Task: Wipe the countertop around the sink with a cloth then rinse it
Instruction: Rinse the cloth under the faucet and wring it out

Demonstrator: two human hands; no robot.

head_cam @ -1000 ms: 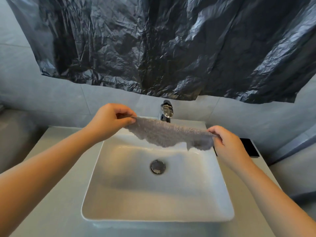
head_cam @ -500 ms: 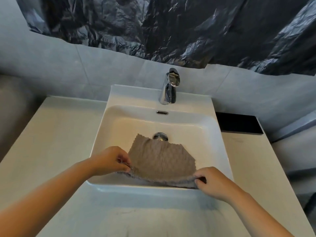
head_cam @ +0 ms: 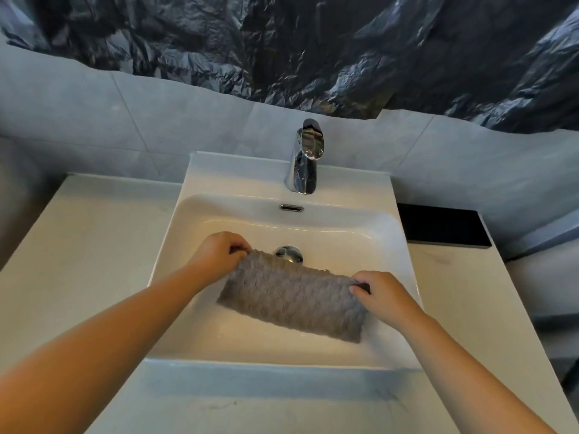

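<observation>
A grey fluffy cloth [head_cam: 294, 297] hangs folded over the white sink basin [head_cam: 175, 233], stretched between both hands. My left hand [head_cam: 217, 253] pinches its upper left corner. The upper right corner is pinched by my right hand [head_cam: 380, 294]. Just behind the cloth's top edge shows the chrome drain [head_cam: 289, 253], partly hidden by it. The chrome faucet [head_cam: 305, 158] stands at the back of the basin with no water running. Pale countertop [head_cam: 78, 245] lies on both sides of the sink and in front of it.
A black flat object [head_cam: 441, 225] lies on the counter at the back right, next to the sink. Crumpled black plastic sheeting [head_cam: 313, 42] covers the wall above the grey tiles. The counter ends at the left and right.
The cloth was held stretched high near the faucet, then came down to the basin's front rim lying spread. Now it is folded double and my hands hold it further into the basin.
</observation>
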